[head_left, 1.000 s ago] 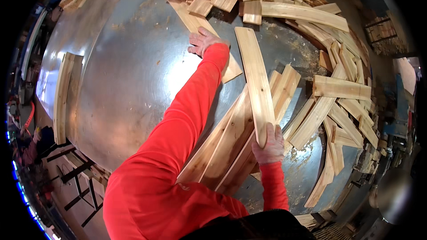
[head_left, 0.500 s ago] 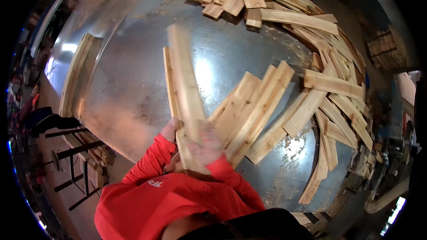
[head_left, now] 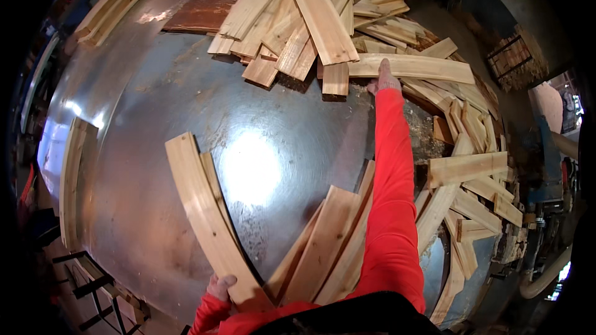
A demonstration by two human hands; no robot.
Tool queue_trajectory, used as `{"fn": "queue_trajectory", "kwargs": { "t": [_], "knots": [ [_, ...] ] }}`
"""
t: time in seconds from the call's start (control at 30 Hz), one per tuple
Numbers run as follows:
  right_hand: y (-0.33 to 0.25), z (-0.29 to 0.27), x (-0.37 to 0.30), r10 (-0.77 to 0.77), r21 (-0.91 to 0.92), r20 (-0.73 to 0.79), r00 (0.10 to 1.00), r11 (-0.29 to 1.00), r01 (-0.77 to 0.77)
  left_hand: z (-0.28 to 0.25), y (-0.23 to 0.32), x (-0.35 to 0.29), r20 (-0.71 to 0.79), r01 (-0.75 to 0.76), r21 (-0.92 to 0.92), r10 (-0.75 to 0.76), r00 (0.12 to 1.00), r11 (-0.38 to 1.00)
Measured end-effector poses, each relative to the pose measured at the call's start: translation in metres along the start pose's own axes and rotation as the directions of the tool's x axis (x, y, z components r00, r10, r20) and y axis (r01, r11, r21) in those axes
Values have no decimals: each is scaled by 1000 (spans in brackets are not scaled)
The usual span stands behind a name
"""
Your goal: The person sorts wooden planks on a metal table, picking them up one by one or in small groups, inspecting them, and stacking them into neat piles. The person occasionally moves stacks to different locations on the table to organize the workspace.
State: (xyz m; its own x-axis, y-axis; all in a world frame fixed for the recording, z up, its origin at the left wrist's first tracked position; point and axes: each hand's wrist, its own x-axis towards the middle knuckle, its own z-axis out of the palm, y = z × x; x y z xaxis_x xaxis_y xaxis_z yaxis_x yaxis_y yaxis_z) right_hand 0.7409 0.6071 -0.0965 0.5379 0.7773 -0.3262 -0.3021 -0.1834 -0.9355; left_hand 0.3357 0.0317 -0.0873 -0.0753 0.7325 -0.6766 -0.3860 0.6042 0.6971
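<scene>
My left hand grips the lower end of a pale wooden board, its thumb lying across the top face. A second narrow board shows just behind that one, along its right edge. Far forward, my right arm stretches across the table, and my right hand is closed on the near edge of a long board lying crosswise on the pile. Between my arms, several boards rest side by side, partly covered by my right sleeve.
The metal table has a bright glare spot in its middle. Loose boards heap up at the far side and down the right edge. One board stack lies at the left edge, another at the far left. A black-legged stand is lower left.
My right hand has left the boards in front of me and reached forward to the far pile. My left hand has moved left and nearer, with its board tilted left. The view has shifted.
</scene>
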Motion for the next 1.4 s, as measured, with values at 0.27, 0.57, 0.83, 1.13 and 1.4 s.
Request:
{"fn": "queue_trajectory", "kwargs": {
  "t": [0.27, 0.57, 0.83, 1.13, 1.4],
  "knots": [
    [-81, -114, -13, -731, -891, 265, 628, 64, 450, 10, 10, -1, -60, 22, 67, -18, 998, 998],
    [15, -169, -440, 88, -529, 818, 569, -275, 803, 40, 19, -3, 30, 5, -128, -1, 1000, 992],
    [96, -201, -623, 255, -724, 689, 678, 209, 657, 20, -13, 5, 69, -41, -135, 51, 996, 990],
    [121, -247, -608, 337, 22, 917, 215, 494, -869, -18, -6, -44, 54, 42, -220, -30, 998, 975],
    [136, -208, -658, 286, -536, 726, 626, 805, 255, -3, 31, -61, -69, 61, 77, -56, 996, 995]
  ]
}}
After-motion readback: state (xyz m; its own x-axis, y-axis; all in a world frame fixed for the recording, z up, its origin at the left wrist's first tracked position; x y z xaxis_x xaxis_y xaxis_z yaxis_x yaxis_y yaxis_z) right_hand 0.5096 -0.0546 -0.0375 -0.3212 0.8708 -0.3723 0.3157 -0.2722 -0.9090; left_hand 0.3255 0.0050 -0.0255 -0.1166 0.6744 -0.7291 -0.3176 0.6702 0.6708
